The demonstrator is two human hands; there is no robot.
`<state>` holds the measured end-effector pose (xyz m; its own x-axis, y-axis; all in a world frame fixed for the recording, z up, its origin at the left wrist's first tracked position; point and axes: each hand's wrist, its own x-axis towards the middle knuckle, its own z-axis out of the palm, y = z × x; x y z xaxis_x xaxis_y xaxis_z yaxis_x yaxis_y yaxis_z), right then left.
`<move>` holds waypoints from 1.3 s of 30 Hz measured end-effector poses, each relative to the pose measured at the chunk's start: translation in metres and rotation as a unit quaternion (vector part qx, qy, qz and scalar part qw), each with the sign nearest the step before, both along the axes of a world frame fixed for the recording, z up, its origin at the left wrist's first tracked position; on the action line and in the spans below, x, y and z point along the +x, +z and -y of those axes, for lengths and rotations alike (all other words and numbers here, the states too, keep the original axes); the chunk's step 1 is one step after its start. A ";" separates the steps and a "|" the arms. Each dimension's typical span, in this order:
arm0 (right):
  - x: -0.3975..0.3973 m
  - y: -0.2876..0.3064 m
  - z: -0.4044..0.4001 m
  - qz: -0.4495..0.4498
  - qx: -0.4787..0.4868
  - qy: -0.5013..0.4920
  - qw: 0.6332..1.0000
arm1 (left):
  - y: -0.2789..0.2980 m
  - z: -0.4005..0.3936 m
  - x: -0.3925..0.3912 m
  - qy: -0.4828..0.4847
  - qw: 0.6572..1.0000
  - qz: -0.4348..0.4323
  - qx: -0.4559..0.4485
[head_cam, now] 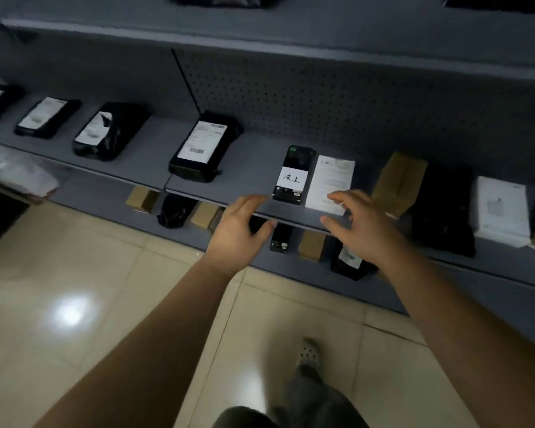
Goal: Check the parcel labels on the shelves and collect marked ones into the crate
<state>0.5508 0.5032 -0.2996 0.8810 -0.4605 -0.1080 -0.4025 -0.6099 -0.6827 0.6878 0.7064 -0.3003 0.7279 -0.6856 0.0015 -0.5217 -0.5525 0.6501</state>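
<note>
Forearms: both bare arms stretch from the bottom edge toward the shelf, a shoe and trouser leg showing on the tiled floor between them.
Left hand (240, 225): fingers straight and relaxed, holding nothing, its tips at the front lip of the grey shelf (254, 162).
Right hand (357, 225): fingers spread and loosely bent, empty, hovering over the near edge of a white sheet (331, 183); contact with the paper cannot be told.
Marked parcel (292, 176): a narrow black package with a handwritten white label, just beyond and between the two hands, slightly nearer the left fingertips; the sheet lies touching or just beside its right flank.
Long axis: runs away from the hands, front lip to pegboard back, so the short near end faces the fingers.
Next move, as a judgement: either hand could reach straight forward and take it by the long sides.
Other parcels: black bags with printed labels lie well left of the left hand; brown boxes, a black bag and a white box lie right of the right hand.
Lower shelf: small brown boxes and black packets sit beneath the hands.
Crate: not in view.
</note>
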 end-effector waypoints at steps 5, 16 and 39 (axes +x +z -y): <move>0.055 -0.058 0.012 -0.022 0.004 -0.035 0.999 | -0.065 0.038 0.062 -0.060 0.998 -0.018 0.031; 0.150 -0.137 0.020 -0.068 -0.056 -0.041 0.995 | -0.173 0.097 0.160 -0.160 0.984 0.004 0.077; 0.184 -0.156 -0.007 -0.025 0.161 -0.215 0.963 | -0.165 0.085 0.182 -0.176 0.970 -0.060 -0.159</move>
